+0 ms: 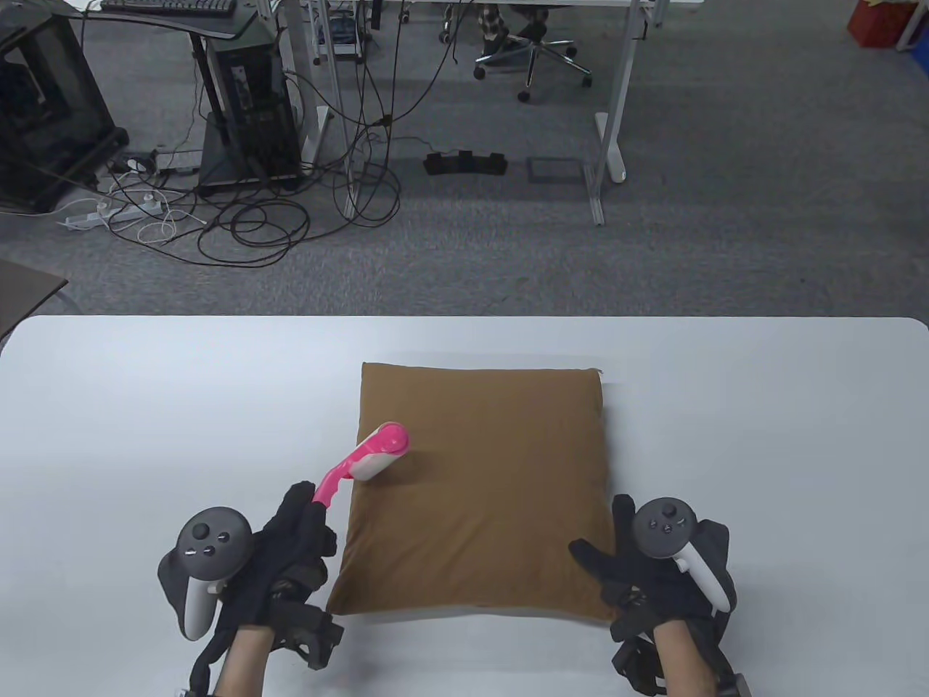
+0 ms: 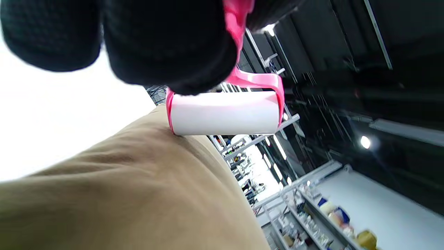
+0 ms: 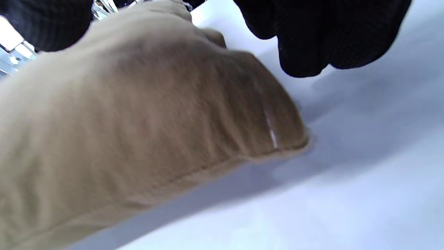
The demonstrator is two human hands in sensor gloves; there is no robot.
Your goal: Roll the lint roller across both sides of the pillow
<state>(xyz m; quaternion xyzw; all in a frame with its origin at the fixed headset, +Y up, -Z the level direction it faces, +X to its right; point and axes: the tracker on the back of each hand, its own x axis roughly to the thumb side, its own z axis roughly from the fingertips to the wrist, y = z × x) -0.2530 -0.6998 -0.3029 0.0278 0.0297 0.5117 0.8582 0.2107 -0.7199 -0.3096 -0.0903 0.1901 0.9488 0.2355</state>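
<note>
Now the left hand (image 1: 290, 559) grips the pink handle of the roller (image 1: 374, 454), fingers wrapped around it, and the white roll rests on the pillow (image 1: 479, 494) just beyond that hand, close to the pillow's left edge. In the left wrist view the roll (image 2: 223, 113) touches the tan fabric at one end, its other end lifted slightly. The pillow lies flat on the table (image 1: 145, 406) between the two hands, its near edge level with the wrists. The right hand (image 1: 653, 573) sits at the pillow's near right corner, thumb spread onto the fabric, fingers extended along the right edge; in the right wrist view the fingertips (image 3: 301, 52) hang just past that corner (image 3: 277, 139), holding nothing. Bare white tabletop stretches wide to the outside of each hand and beyond the pillow's far edge.
</note>
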